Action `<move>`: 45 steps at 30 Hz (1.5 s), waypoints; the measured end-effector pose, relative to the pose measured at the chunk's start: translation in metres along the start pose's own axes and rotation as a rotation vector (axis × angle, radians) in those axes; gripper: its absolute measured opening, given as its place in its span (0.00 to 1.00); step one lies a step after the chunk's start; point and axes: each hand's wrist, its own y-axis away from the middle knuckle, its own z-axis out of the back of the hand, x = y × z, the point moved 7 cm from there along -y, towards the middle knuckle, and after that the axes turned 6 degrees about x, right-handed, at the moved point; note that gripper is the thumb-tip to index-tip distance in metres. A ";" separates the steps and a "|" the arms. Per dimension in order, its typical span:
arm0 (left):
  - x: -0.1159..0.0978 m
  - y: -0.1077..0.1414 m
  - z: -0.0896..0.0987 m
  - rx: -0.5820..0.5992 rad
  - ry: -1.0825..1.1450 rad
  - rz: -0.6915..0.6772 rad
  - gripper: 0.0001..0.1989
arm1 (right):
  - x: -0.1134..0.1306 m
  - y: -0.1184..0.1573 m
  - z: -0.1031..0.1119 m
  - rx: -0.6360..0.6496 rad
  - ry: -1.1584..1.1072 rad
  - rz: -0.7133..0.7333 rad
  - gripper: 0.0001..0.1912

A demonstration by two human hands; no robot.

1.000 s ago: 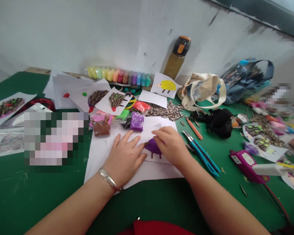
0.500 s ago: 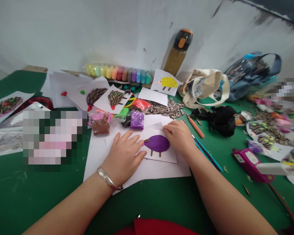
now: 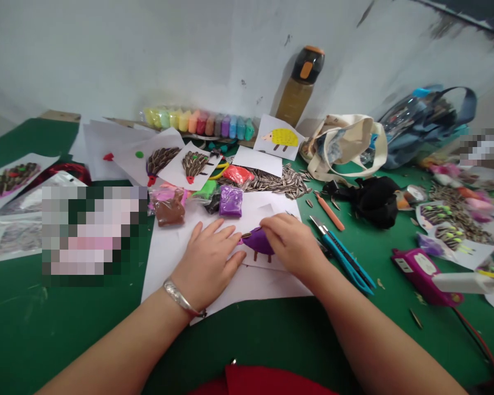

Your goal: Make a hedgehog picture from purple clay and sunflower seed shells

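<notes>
My left hand [image 3: 212, 263] lies flat with spread fingers on the white paper [image 3: 164, 266], its fingertips by the left end of a purple clay oval [image 3: 258, 242]. The oval has a pink tip and brown legs, and a sunflower seed [image 3: 246, 235] sits near that tip. Over the oval's right part, my right hand [image 3: 290, 241] has its thumb and fingers pinched together at the upper edge. Whatever the pinch holds is mostly hidden. Behind my hands are a purple clay packet [image 3: 230, 201], a brown clay packet [image 3: 168, 208] and a pile of sunflower seeds [image 3: 286, 182].
Blue scissors [image 3: 348, 260], a utility knife and an orange tool [image 3: 330, 211] lie right of the paper. Further right are a black pouch [image 3: 376, 202] and a magenta glue gun [image 3: 426, 277]. A bottle [image 3: 300, 88], bags and finished seed pictures stand or lie behind and left.
My right hand has moved left from beside the oval to above it, covering its right part and uncovering more of the scissors. My left hand has stayed in place.
</notes>
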 end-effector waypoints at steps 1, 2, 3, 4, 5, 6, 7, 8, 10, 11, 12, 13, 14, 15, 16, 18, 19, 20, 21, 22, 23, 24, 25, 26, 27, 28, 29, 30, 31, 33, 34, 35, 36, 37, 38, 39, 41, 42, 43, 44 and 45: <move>0.000 0.000 0.000 0.006 0.001 -0.003 0.15 | 0.007 0.000 -0.005 0.038 -0.019 0.032 0.11; 0.000 0.000 0.000 0.012 0.001 -0.005 0.15 | 0.013 0.001 -0.009 0.059 -0.033 0.053 0.12; -0.001 -0.001 0.000 0.019 0.002 -0.007 0.14 | 0.017 0.001 -0.011 0.069 -0.044 0.068 0.12; -0.001 -0.001 0.000 0.024 0.003 -0.007 0.14 | 0.019 0.000 -0.013 0.069 -0.050 0.079 0.12; -0.001 -0.001 0.000 0.025 0.003 -0.008 0.14 | 0.020 0.000 -0.014 0.061 -0.051 0.087 0.12; -0.001 -0.001 0.000 0.022 0.004 -0.008 0.14 | 0.020 0.000 -0.015 0.050 -0.049 0.097 0.13; -0.001 -0.001 0.001 0.017 0.004 -0.008 0.13 | 0.020 0.000 -0.015 0.040 -0.045 0.107 0.12; -0.001 -0.001 0.001 0.010 0.005 -0.007 0.13 | 0.020 0.001 -0.016 0.030 -0.041 0.118 0.12; -0.001 -0.001 0.001 0.006 0.006 -0.008 0.13 | 0.021 0.001 -0.017 0.012 -0.041 0.135 0.12; -0.001 -0.001 0.001 0.012 0.006 -0.009 0.13 | 0.021 0.001 -0.017 0.005 -0.048 0.143 0.12; -0.001 -0.001 0.001 0.018 0.005 -0.008 0.13 | 0.022 0.002 -0.018 -0.002 -0.058 0.150 0.12; -0.001 -0.001 0.000 0.023 0.004 -0.006 0.13 | 0.022 0.002 -0.018 -0.009 -0.067 0.155 0.12; -0.001 -0.001 0.000 0.027 0.002 -0.004 0.13 | 0.023 0.002 -0.019 -0.012 -0.075 0.159 0.12; -0.001 -0.001 0.000 0.028 0.001 -0.001 0.14 | 0.023 0.002 -0.020 -0.014 -0.080 0.162 0.12; 0.000 -0.001 -0.001 0.027 -0.001 0.002 0.14 | 0.023 0.002 -0.020 -0.014 -0.081 0.165 0.12; 0.000 0.000 -0.001 0.023 -0.005 0.008 0.14 | 0.023 0.003 -0.021 -0.012 -0.073 0.174 0.12; 0.000 0.000 -0.002 0.024 -0.008 0.011 0.14 | 0.023 0.003 -0.022 -0.012 -0.068 0.180 0.12; 0.000 0.000 -0.002 0.024 -0.011 0.013 0.14 | 0.023 0.003 -0.022 -0.014 -0.061 0.187 0.12; 0.000 0.000 -0.002 0.025 -0.013 0.014 0.14 | 0.023 0.003 -0.022 -0.019 -0.054 0.195 0.12; 0.000 0.000 -0.002 0.026 -0.015 0.013 0.14 | 0.023 0.003 -0.022 -0.025 -0.048 0.201 0.12; -0.001 0.000 -0.002 0.024 -0.017 0.012 0.14 | 0.023 0.004 -0.022 -0.031 -0.043 0.205 0.12; -0.001 0.000 -0.002 0.020 -0.019 0.009 0.14 | 0.023 0.004 -0.022 -0.033 -0.040 0.207 0.12; -0.002 0.000 -0.001 0.015 -0.020 0.007 0.14 | 0.023 0.004 -0.023 -0.033 -0.040 0.207 0.12; -0.002 0.000 0.000 0.010 -0.022 0.006 0.14 | 0.023 0.003 -0.023 -0.032 -0.042 0.206 0.12; -0.002 0.001 0.000 0.007 -0.024 0.005 0.14 | 0.023 0.003 -0.023 -0.027 -0.046 0.205 0.12; -0.003 0.001 0.000 0.008 -0.026 0.005 0.13 | 0.024 0.003 -0.024 -0.020 -0.050 0.202 0.12; -0.003 0.001 0.000 0.011 -0.028 0.006 0.13 | 0.024 0.003 -0.024 -0.013 -0.053 0.200 0.12; -0.003 0.001 0.000 0.014 -0.031 0.008 0.14 | 0.024 0.003 -0.025 -0.009 -0.056 0.195 0.12; -0.003 0.001 -0.001 0.018 -0.034 0.009 0.14 | 0.025 0.002 -0.025 -0.005 -0.059 0.191 0.13; -0.004 0.001 -0.002 0.026 -0.042 0.011 0.15 | 0.025 0.002 -0.025 0.000 -0.064 0.185 0.13; -0.004 0.001 -0.002 0.030 -0.046 0.010 0.15 | 0.026 0.002 -0.026 0.001 -0.067 0.185 0.12; -0.004 0.001 -0.003 0.033 -0.051 0.009 0.15 | 0.026 0.001 -0.026 0.001 -0.069 0.185 0.12; -0.004 0.001 -0.003 0.034 -0.056 0.008 0.15 | 0.026 0.001 -0.027 0.001 -0.071 0.186 0.12; -0.005 0.001 -0.003 0.034 -0.062 0.007 0.15 | 0.026 0.001 -0.027 0.000 -0.072 0.187 0.12; -0.005 0.001 -0.003 0.033 -0.068 0.006 0.15 | 0.026 0.001 -0.028 -0.003 -0.073 0.188 0.12; -0.006 0.001 -0.003 0.029 -0.073 0.005 0.15 | 0.026 0.001 -0.029 -0.006 -0.074 0.188 0.13; -0.007 0.002 -0.001 0.019 -0.083 0.005 0.15 | 0.025 0.000 -0.030 -0.011 -0.074 0.187 0.13; -0.008 0.002 0.000 0.014 -0.088 0.006 0.15 | 0.025 0.000 -0.030 -0.011 -0.076 0.186 0.13; -0.009 0.002 0.000 0.012 -0.094 0.008 0.15 | 0.025 0.000 -0.031 -0.010 -0.078 0.183 0.13; -0.009 0.003 0.001 0.011 -0.099 0.014 0.15 | 0.025 0.000 -0.031 -0.008 -0.080 0.182 0.13; -0.010 0.003 0.001 0.013 -0.106 0.020 0.16 | 0.024 0.001 -0.030 -0.002 -0.082 0.179 0.13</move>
